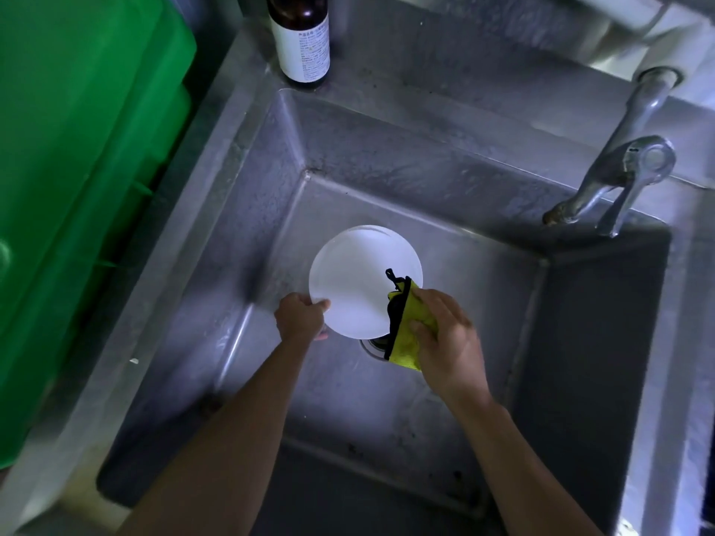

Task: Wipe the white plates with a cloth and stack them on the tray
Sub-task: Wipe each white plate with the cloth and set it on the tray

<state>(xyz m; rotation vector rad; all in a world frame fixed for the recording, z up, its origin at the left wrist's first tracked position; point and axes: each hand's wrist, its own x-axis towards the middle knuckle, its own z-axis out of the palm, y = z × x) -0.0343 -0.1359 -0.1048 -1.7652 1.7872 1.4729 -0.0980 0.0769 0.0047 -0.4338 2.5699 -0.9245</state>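
1. Two bare forearms enter from the bottom edge of the frame and reach up toward the centre, over a steel sink.
2. The left hand, at centre frame, grips the lower left rim of a white plate; the thumb lies on the upper face and the fingers curl beneath.
3. The right hand, just right of centre, clutches a yellow cloth with a black edging. The fingers are curled round the cloth and press it against the lower right edge of the plate.
4. The plate is held above the sink basin, face up and slightly tilted. A second white rim shows along its upper right edge; whether this is another plate underneath cannot be told.
5. Part of the drain is visible below the plate, between the plate's lower edge and the cloth.
6. The sink walls and floor are dull and streaked, with dark specks on the floor near the bottom of the frame.
7. A metal tap with a lever handle stands at the right of the frame, its spout pointing left over the basin.
8. A brown bottle with a white label stands on the sink ledge at the upper centre of the frame.
9. A green plastic bin fills the left side of the frame, beside the sink.
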